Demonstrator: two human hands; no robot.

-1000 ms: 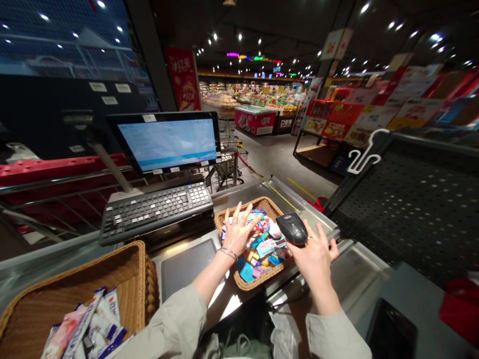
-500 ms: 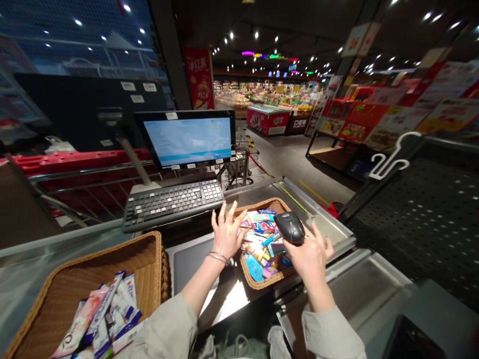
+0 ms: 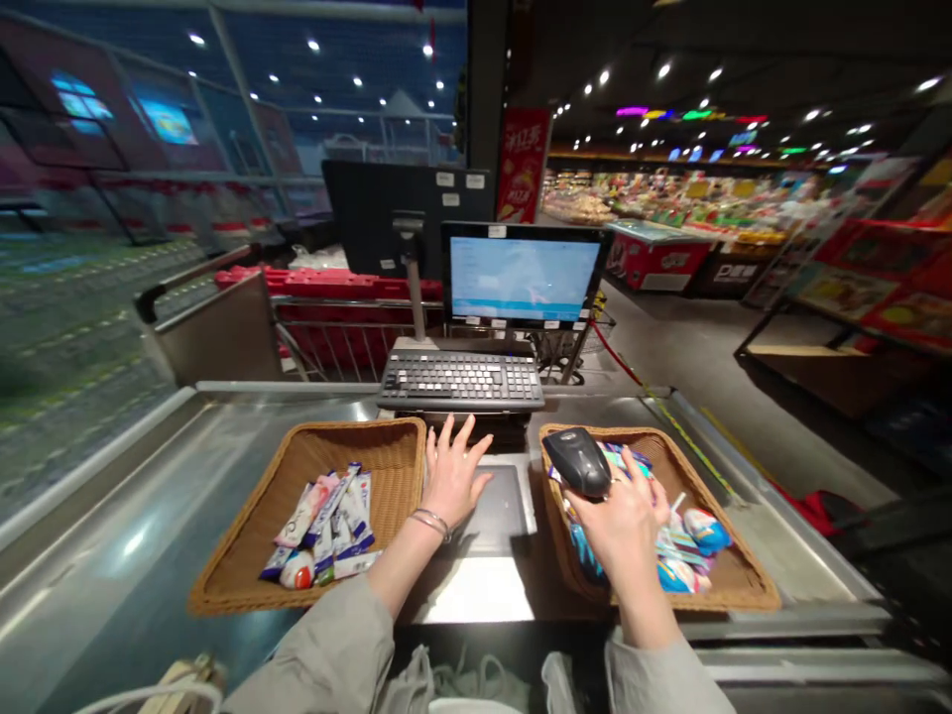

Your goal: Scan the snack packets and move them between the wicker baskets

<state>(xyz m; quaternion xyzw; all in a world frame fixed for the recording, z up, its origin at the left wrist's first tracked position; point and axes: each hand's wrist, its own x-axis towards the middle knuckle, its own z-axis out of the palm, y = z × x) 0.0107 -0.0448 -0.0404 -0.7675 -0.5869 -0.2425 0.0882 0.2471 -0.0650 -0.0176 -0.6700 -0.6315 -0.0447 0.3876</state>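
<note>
Steel table (image 3: 178, 476) bears left wicker basket (image 3: 402, 481) and right wicker basket (image 3: 744, 575). Black barcode scanner (image 3: 577, 461) above right one: likely light, hard, smooth, could break if dropped; best held behind wide head. Right hand (image 3: 621, 516) curled round scanner. Left hand (image 3: 452, 483) spread wide, holding nothing, between baskets.

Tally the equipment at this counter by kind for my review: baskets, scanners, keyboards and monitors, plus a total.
Wicker baskets: 2
Black scanner, in the right hand: 1
Keyboard: 1
Monitors, one seen from behind: 2
Total: 6
</note>
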